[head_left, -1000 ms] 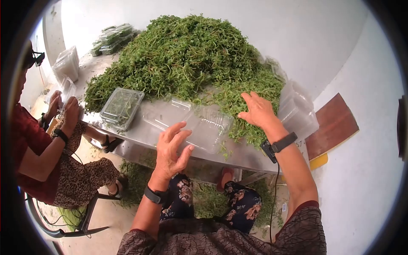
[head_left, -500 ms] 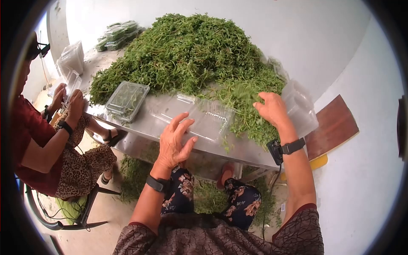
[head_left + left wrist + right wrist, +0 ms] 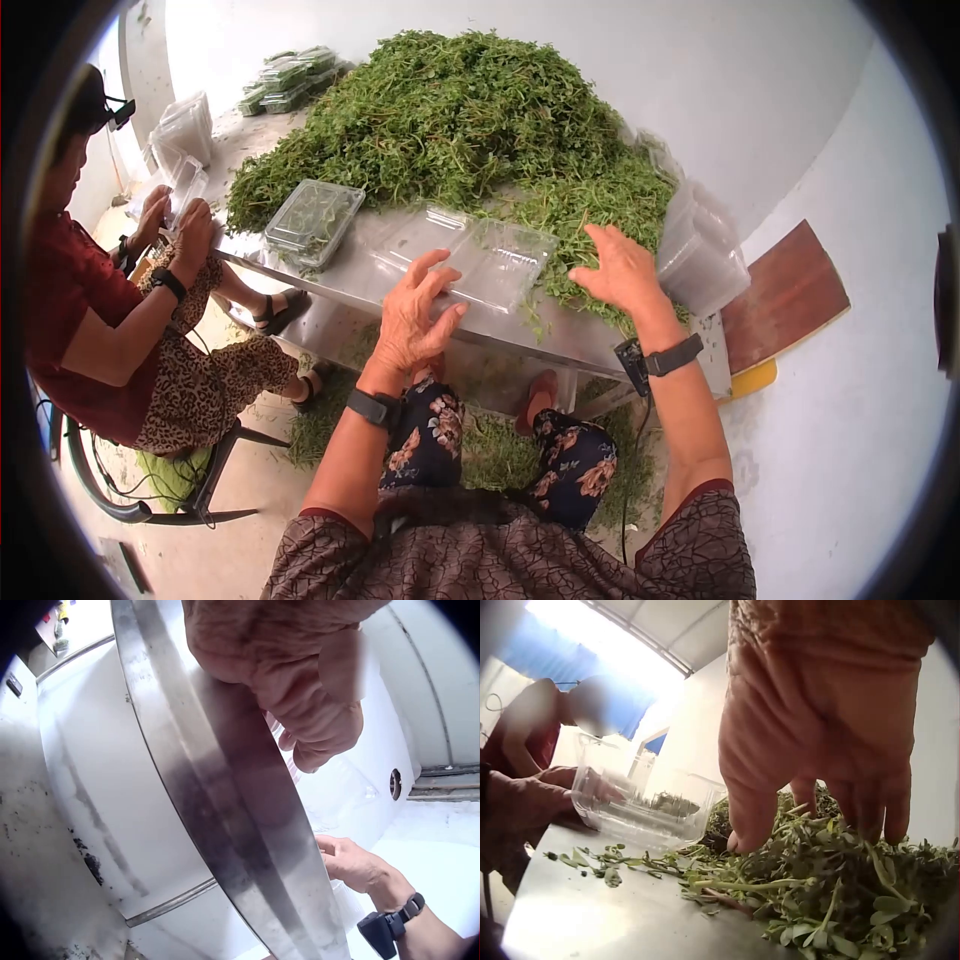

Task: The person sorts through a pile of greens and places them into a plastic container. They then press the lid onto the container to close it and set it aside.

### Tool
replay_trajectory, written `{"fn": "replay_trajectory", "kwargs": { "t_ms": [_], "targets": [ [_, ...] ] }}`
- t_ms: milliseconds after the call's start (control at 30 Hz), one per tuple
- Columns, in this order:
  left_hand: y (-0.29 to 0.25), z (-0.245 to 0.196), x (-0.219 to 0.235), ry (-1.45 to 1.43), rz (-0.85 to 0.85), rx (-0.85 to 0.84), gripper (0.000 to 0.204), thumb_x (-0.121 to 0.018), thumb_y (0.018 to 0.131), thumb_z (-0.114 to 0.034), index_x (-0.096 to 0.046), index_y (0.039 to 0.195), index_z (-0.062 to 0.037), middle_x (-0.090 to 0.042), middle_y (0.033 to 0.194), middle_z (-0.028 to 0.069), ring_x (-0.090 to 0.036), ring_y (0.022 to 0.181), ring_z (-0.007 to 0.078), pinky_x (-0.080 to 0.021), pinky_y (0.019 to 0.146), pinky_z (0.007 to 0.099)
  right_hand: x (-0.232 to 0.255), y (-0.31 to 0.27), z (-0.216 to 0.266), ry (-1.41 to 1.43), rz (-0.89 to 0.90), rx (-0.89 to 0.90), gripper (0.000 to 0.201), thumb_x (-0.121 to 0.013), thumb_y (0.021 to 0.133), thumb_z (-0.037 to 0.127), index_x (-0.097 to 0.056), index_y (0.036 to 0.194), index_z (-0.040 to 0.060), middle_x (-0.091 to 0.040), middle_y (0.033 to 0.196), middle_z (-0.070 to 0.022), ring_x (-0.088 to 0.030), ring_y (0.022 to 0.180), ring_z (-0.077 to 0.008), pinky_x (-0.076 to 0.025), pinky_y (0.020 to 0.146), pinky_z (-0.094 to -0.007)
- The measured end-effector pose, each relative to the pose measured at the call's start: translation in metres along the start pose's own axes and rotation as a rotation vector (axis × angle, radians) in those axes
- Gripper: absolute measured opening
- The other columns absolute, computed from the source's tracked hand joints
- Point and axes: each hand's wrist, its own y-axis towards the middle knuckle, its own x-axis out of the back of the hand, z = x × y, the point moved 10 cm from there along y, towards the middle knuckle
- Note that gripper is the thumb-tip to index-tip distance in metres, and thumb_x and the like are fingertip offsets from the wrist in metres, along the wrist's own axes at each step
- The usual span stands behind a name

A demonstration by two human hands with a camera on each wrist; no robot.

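A: Item one, position?
B: Open container [image 3: 500, 265], clear, one, on the bench [image 3: 580, 330]; taken as clock centre, head view.
A: Left hand [image 3: 415, 315]?
B: At 8 o'clock, by the container's near side. Fingers parted, loosely bent, gripping nothing visible; whether they touch the clear wall, cannot tell.
A: Right hand [image 3: 620, 270]?
B: At 3 o'clock, over the heap's near slope. Fingers extended downward, thumb spread apart, tips partly hidden among leaves; no grip seen.
A: Greens?
B: Heap of leafy stems [image 3: 470, 110], large, at 12, trailing round to 3; loose sprigs on the metal.
A: Further stock?
B: Lidded box [image 3: 315, 222], greens inside, at 10. Filled boxes [image 3: 290, 78], piled, farther off between 10 and 11. Nested empties [image 3: 705, 250], clear, at 3, just beyond the right hand.
A: Others present?
B: Seated person [image 3: 120, 300], red top, at 9, both hands at a clear container [image 3: 187, 185].
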Motion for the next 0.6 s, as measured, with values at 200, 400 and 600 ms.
{"fn": "replay_trajectory", "kwargs": {
  "t_ms": [200, 400, 600],
  "targets": [
    [0.0, 0.001, 0.002, -0.023, -0.01, 0.003, 0.032, -0.069, 0.071, -0.015, -0.059, 0.1, -0.0062, -0.055, 0.124, 0.0124, -0.066, 0.083, 0.0276, -0.054, 0.075, 0.036, -0.016, -0.001, 0.01, -0.249, -0.059, 0.086, 0.033, -0.071, 0.073, 0.021, -0.063, 0.101, 0.0059, -0.064, 0.095, -0.0214, -0.064, 0.086, -0.0365, -0.05, 0.074, -0.0465],
    [-0.001, 0.002, 0.003, -0.031, -0.006, 0.015, 0.031, -0.069, 0.073, -0.016, -0.06, 0.101, -0.0051, -0.054, 0.125, 0.0125, -0.067, 0.084, 0.0271, -0.054, 0.075, 0.0357, 0.005, 0.002, -0.016, -0.069, -0.297, 0.037, 0.012, -0.062, 0.072, 0.01, -0.066, 0.082, 0.0037, -0.062, 0.068, -0.0204, -0.063, 0.068, -0.0377, -0.051, 0.064, -0.0469],
    [-0.001, 0.002, 0.002, -0.045, 0.01, 0.025, 0.039, -0.07, 0.074, -0.017, -0.06, 0.111, -0.0074, -0.053, 0.127, 0.0119, -0.067, 0.086, 0.0269, -0.054, 0.076, 0.0362, 0.02, 0.004, -0.065, 0.485, -0.233, -0.316, 0.015, -0.06, 0.077, 0.006, -0.066, 0.088, -0.0034, -0.06, 0.064, -0.0115, -0.051, 0.056, -0.0145, -0.042, 0.055, -0.0325]
  ]
}}
